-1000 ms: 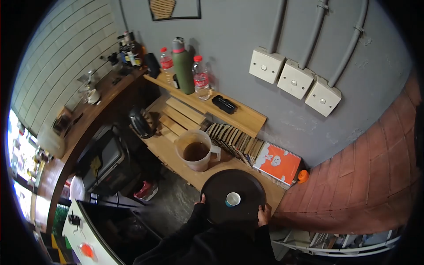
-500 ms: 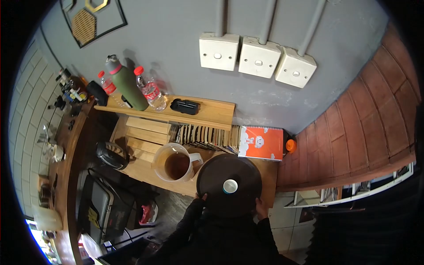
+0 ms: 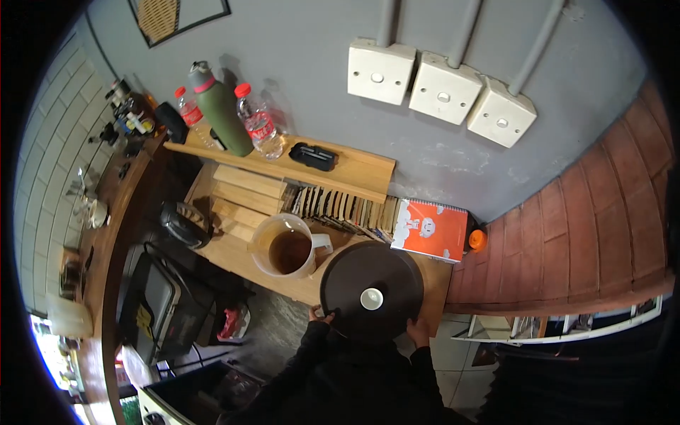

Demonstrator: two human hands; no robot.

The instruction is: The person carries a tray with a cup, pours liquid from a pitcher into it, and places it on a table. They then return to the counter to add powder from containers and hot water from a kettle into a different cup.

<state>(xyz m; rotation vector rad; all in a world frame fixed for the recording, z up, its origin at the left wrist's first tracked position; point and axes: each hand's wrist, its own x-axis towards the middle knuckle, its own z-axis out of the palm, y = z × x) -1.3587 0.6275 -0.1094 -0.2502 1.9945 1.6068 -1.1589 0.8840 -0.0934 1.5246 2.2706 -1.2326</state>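
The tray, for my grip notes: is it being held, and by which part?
Yes, the dark round tray is held by its rim: the left hand at the left edge, the right hand at the right.

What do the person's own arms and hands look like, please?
Both arms wear long, plain black sleeves reaching about the wrists. The left hand and right hand are without gloves. Any rings or small marks are too small to tell.

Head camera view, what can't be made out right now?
In the head view:
How far the left hand and right hand reach beneath the round tray: hidden by it.
Top of the framed wall piece: cut off by the upper edge.
Fine print on the right red-capped bottle: too small.
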